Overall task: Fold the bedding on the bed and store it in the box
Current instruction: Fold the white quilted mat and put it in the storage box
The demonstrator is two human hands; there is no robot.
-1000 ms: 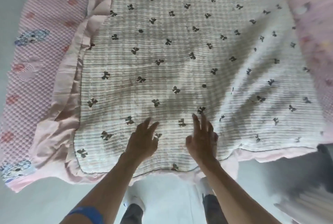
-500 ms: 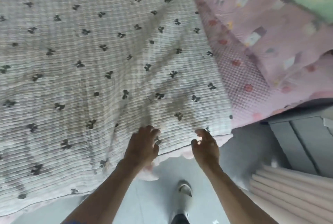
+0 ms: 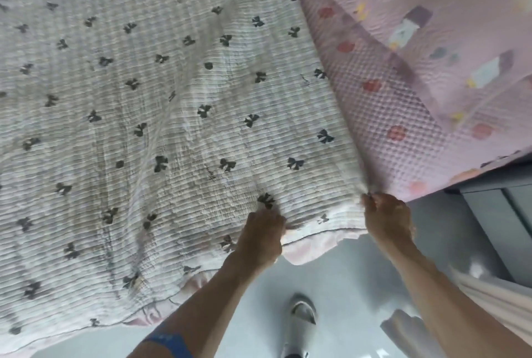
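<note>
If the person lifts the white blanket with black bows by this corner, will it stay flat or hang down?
The white blanket will probably sag: it already bunches where the left hand and right hand grip it. Its quilted ribs suggest some bulk, so it probably drags rather than floats.

Quilt (image 3: 172, 127) cut off top & left; both hands' fingertips buried in fabric

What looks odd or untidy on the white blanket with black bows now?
The white bow-print blanket shows greyish smudges and long creases running toward the near corner, where the left hand and right hand grip its edge. Its pink trim sags past the bed. No tear is visible.
</note>
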